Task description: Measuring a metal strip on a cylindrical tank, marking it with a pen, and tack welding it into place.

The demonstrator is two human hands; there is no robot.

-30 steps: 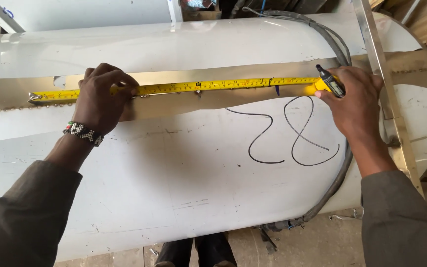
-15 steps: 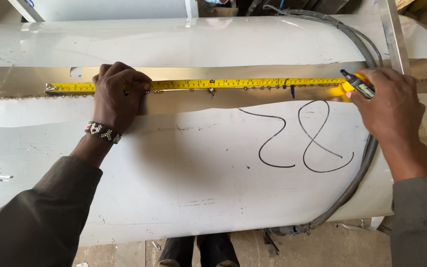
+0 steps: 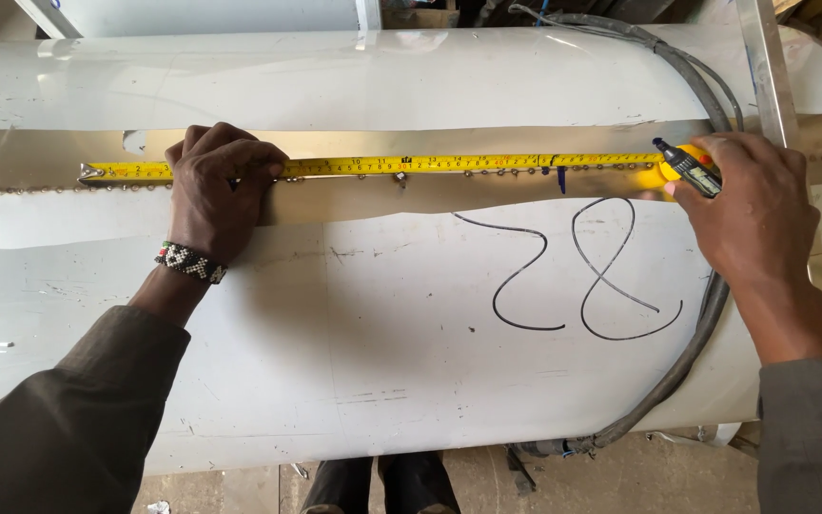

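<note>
A big white metal drum (image 3: 354, 343) lies sideways with a yellow tape measure (image 3: 411, 166) stretched flat along its bare strip. The left hand (image 3: 216, 190) presses the tape down, fingers curled together. The right hand (image 3: 753, 214) grips the tape's case and a dark marker (image 3: 687, 165). One small mark (image 3: 560, 178) is drawn; I think more marking is left

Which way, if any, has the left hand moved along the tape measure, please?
No. The left hand still presses the tape measure equally far from the black marker scrawl; only the view shifted.
</note>
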